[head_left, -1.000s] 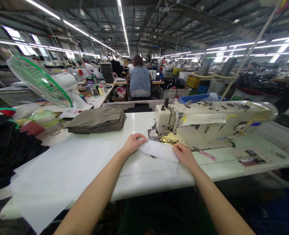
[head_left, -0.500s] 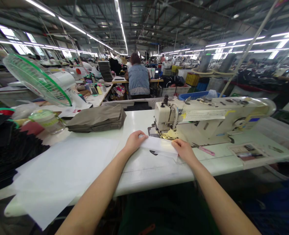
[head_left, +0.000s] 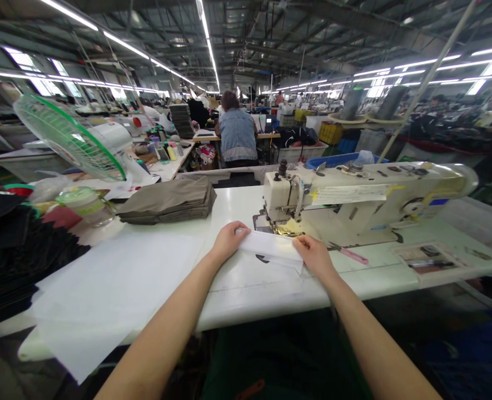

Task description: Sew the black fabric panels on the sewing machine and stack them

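Observation:
Between my hands a folded white sheet (head_left: pixel 273 245) is stretched, thin and slightly see-through, just in front of the sewing machine (head_left: pixel 282 194). My left hand (head_left: pixel 229 240) pinches its left end between thumb and fingers. Its right end is gripped by my right hand (head_left: pixel 312 253), whose fingers are curled over the edge. A dark mark or slot in the table shows below the sheet's lower edge. Right of my right hand lie pink-handled scissors (head_left: pixel 354 255). Larger white sheets (head_left: pixel 120 278) are spread in an overlapping pile at the left.
Behind the white sheets sits a stack of grey-brown fabric pieces (head_left: pixel 168 201). A green-rimmed fan (head_left: pixel 74 136) and a lidded jar (head_left: pixel 85 205) stand at the left, near black fabric (head_left: pixel 16 255). A small tray (head_left: pixel 429 261) is at right. Ahead, a person (head_left: pixel 237 130) sits facing away.
The view has shifted slightly. Both hands keep their grip on the folded white sheet and have barely moved.

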`<state>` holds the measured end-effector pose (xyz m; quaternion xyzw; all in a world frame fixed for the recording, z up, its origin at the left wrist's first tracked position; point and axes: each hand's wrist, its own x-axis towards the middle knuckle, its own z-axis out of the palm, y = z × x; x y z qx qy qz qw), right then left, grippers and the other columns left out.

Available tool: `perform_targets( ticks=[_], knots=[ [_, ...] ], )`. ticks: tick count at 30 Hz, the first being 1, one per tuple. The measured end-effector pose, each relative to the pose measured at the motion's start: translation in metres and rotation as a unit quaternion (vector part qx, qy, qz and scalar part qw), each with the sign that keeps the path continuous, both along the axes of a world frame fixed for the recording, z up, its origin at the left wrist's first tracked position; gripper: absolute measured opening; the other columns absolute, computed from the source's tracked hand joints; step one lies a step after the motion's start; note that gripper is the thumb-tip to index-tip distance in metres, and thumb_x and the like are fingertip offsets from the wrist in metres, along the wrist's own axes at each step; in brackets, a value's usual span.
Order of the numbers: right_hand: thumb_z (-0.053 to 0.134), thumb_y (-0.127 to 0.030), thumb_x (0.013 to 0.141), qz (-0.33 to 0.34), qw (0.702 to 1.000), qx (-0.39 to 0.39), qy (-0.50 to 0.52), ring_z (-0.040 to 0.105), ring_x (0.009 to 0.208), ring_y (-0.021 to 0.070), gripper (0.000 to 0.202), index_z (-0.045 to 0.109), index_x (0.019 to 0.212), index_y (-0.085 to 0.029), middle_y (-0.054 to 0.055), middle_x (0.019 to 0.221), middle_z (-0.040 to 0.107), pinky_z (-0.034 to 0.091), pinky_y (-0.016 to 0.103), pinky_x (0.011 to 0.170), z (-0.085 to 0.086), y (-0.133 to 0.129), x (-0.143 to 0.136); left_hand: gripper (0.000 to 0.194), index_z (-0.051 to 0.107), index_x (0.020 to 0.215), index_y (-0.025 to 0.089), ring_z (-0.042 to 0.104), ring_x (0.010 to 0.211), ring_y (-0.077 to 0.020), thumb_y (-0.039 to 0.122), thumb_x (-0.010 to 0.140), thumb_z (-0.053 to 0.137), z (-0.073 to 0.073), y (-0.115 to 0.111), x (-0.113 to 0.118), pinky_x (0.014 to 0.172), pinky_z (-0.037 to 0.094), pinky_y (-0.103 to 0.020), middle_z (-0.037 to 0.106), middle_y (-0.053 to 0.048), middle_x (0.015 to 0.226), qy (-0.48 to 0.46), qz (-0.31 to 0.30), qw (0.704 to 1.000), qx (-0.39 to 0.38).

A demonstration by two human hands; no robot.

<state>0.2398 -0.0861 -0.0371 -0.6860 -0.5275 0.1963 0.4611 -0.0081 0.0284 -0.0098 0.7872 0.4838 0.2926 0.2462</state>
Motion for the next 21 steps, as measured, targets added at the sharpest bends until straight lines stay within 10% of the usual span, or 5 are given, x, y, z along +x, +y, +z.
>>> perform_targets(
  ticks=[11,17,21],
  knots=[
    [0.055,-0.051,0.086,-0.011,0.992,0.105,-0.072,0.060,0.093,0.0271,0.036,0.071,0.096,-0.020,0.012,0.103,0.068,0.048,0.044,0.089,0.002,-0.014,-0.002,0.021,0.071,0.105,0.015,0.060,0.111,-0.0274,0.019,0.089,0.057,0.005,-0.020,0.001,0.102,0.045,-0.042,0.066,-0.013,0.114,0.026,0.010,0.993,0.112],
    [0.052,-0.043,0.095,0.156,0.950,0.170,-0.210,0.064,0.095,0.0260,0.028,0.073,0.090,-0.026,0.007,0.097,0.073,0.049,0.044,0.092,-0.001,-0.016,-0.006,0.024,0.068,0.115,0.022,0.063,0.116,-0.0249,0.023,0.094,0.056,0.001,-0.074,0.018,0.104,0.047,-0.040,0.069,-0.008,0.124,0.102,-0.118,0.978,0.135],
    [0.051,-0.050,0.095,0.198,0.922,0.197,-0.269,0.066,0.096,0.0278,0.034,0.072,0.098,-0.023,0.009,0.102,0.073,0.050,0.046,0.091,-0.012,-0.013,0.001,0.042,0.051,0.140,0.016,0.043,0.141,-0.0306,0.030,0.100,0.050,-0.002,-0.108,0.023,0.117,0.032,-0.054,0.052,-0.015,0.148,0.162,-0.097,0.970,0.152]
  ],
)
